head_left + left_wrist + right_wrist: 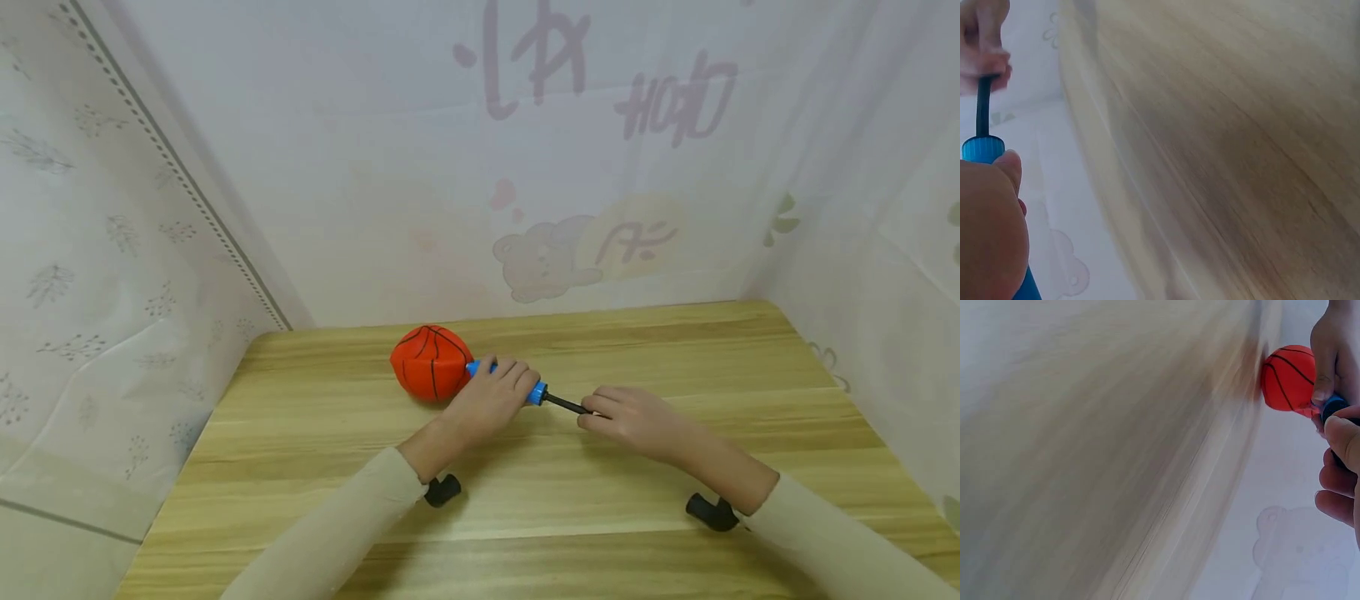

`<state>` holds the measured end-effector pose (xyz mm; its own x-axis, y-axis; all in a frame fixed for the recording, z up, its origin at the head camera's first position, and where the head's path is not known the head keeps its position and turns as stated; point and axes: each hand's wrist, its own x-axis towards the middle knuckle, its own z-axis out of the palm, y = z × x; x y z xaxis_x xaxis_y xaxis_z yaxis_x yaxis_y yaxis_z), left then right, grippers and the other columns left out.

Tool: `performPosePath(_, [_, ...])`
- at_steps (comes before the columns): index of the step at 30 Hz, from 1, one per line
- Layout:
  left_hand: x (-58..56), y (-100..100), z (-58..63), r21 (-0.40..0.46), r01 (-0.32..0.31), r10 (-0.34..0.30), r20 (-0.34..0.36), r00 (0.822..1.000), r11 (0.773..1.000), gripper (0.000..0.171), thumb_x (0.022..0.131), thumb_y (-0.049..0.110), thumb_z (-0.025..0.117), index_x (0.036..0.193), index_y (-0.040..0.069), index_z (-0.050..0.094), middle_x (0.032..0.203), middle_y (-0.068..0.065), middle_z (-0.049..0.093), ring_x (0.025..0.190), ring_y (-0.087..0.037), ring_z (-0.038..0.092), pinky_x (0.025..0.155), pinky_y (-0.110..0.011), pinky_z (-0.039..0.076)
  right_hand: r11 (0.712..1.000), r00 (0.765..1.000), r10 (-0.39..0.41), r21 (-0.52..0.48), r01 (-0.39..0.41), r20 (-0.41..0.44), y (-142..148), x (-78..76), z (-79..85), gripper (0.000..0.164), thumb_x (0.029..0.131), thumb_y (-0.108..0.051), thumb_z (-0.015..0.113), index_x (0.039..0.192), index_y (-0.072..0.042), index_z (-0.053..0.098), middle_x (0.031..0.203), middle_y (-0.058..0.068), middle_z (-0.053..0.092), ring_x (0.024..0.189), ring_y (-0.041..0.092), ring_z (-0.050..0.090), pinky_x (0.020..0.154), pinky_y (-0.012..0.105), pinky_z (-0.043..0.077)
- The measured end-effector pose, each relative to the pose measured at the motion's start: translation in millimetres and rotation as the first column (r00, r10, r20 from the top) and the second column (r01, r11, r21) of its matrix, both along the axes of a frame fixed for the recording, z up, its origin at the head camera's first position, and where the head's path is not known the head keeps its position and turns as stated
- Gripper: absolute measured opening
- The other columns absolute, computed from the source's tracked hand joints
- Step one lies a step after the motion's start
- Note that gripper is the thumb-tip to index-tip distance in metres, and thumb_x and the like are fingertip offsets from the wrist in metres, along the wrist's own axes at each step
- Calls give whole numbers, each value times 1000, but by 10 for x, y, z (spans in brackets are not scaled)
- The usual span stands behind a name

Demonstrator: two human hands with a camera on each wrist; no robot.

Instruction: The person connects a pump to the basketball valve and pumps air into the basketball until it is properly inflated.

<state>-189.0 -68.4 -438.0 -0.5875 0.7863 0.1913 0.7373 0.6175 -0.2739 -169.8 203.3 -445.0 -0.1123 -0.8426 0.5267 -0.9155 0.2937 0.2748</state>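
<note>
At the left side, a pale sheet (90,250) printed with leafy sprigs hangs beside a wooden table (585,525). A cream sleeve (337,517) reaches over the tabletop from the near edge. Beyond it, toward the table's back edge and left of the middle, sits a red-orange ball (427,367) with black lines, its skin creased and uneven, so the round shape is lost. A short black piece (444,490) shows under the left wrist. The left hand (491,396) is wrapped around a blue barrel (536,393), whose left end meets the ball's right side; whether any part goes inside the ball cannot be seen. Out of the barrel's ribbed right end comes a black rod (564,403), a good length of it exposed, the rest hidden within. The right hand (637,421), apart from the left, pinches the rod's outer end between bent fingers and thumb, which cover most of that tip. Another black piece (711,512) shows under the right wrist, next to a second cream sleeve (832,537).
</note>
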Motion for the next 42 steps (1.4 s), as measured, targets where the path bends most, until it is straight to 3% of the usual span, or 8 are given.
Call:
performPosePath(8, [-26, -68, 2, -3, -3, 3, 13, 1000, 1000, 25, 106, 25, 54, 126, 11, 51, 120, -2, 57, 115, -21, 52, 103, -44, 43, 1000, 1000, -4, 7, 4, -27, 299, 148, 4, 41, 113, -12, 30, 100, -9, 68, 96, 5, 68, 81, 17, 63, 68, 28, 57])
performPosePath(14, [-20, -58, 2, -14, -13, 13, -2, 1000, 1000, 25, 107, 23, 54, 127, 10, 51, 120, -3, 56, 114, -22, 51, 103, -43, 41, 1000, 1000, -15, -3, 15, -15, 367, 176, 2, 42, 113, -11, 30, 100, -8, 70, 97, 6, 69, 83, 18, 65, 70, 28, 58])
performPosePath(26, [9, 13, -56, -27, -35, 34, -59, 998, 999, 28, 106, 28, 55, 127, 9, 52, 123, -5, 57, 115, -23, 51, 105, -43, 42, 999, 999, -20, 29, 20, 27, 59, 1, -25, 47, 114, -15, 23, 100, -10, 68, 96, 3, 67, 82, 16, 62, 71, 26, 56])
performPosePath(33, [43, 41, -88, -35, -13, 11, -63, 998, 999, 27, 107, 30, 54, 125, 10, 52, 121, -4, 56, 113, -22, 51, 104, -42, 43, 999, 999, -25, 43, 24, 35, -145, -69, -41, 48, 113, -15, 21, 100, -10, 67, 95, 0, 65, 78, 13, 58, 68, 21, 51])
performPosePath(36, [50, 52, -97, -35, -5, 3, -57, 998, 999, 27, 107, 30, 52, 126, 10, 52, 122, -3, 56, 115, -21, 51, 106, -42, 42, 998, 998, -35, 57, 33, 45, -198, -87, -48, 42, 113, -14, 27, 100, -10, 67, 95, 1, 66, 79, 13, 58, 68, 20, 51])
performPosePath(40, [40, 48, -87, -28, -2, 1, -43, 999, 1000, 26, 107, 28, 53, 127, 11, 52, 123, -2, 57, 117, -21, 51, 107, -41, 42, 997, 998, -45, 64, 41, 53, -217, -100, -51, 13, 103, -3, 55, 99, -8, 66, 97, 2, 67, 81, 13, 60, 69, 21, 52])
performPosePath(42, [29, 42, -70, -18, 2, -2, -29, 1000, 1000, 26, 107, 28, 53, 127, 11, 52, 124, -2, 58, 118, -20, 51, 107, -40, 42, 997, 998, -50, 64, 47, 50, -210, -97, -42, 10, 101, -3, 58, 99, -8, 66, 97, 3, 67, 81, 14, 60, 70, 22, 53])
